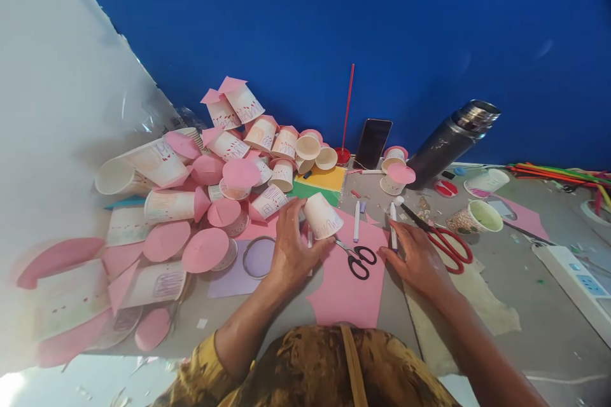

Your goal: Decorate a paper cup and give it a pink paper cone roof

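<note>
My left hand (292, 248) grips a white paper cup (323, 216) with red and blue scribbles, holding it tilted above a pink paper sheet (344, 283). My right hand (417, 262) rests on the table at the sheet's right edge, its fingers closed on a white marker pen (393, 226). Black-handled scissors (357, 258) lie on the pink sheet between my hands. A second white pen (356, 221) lies just beyond them.
A heap of decorated cups with pink cone lids (224, 159) fills the left. Red scissors (446, 243), a dark flask (451, 140), a phone (372, 143), a red stick on a base (344, 133), a power strip (575, 275) and coloured sticks (563, 175) lie to the right.
</note>
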Available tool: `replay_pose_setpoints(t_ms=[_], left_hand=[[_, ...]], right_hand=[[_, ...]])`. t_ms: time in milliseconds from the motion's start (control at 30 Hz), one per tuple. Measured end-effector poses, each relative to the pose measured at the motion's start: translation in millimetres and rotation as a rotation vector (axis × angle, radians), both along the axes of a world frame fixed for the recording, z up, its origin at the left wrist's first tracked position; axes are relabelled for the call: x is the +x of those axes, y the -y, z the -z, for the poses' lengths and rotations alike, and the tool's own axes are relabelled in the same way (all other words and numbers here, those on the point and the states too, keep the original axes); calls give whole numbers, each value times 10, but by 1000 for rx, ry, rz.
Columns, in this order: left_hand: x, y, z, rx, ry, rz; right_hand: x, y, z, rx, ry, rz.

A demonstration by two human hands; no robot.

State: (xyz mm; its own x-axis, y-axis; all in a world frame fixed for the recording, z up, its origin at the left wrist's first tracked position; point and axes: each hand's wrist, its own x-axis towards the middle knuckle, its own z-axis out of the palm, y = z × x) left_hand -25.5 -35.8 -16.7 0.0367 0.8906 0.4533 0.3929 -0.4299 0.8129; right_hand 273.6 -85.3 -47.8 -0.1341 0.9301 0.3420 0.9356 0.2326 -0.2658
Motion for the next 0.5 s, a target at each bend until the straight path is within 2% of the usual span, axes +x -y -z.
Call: replay_pose_setpoints(t_ms=[200, 500], left_hand=[[-4, 1, -32, 28, 3, -46], [-12, 58, -114, 7, -186, -93]], right_hand=[[-54, -63, 23, -4, 56, 61], [-190, -114, -23, -51, 56, 97]])
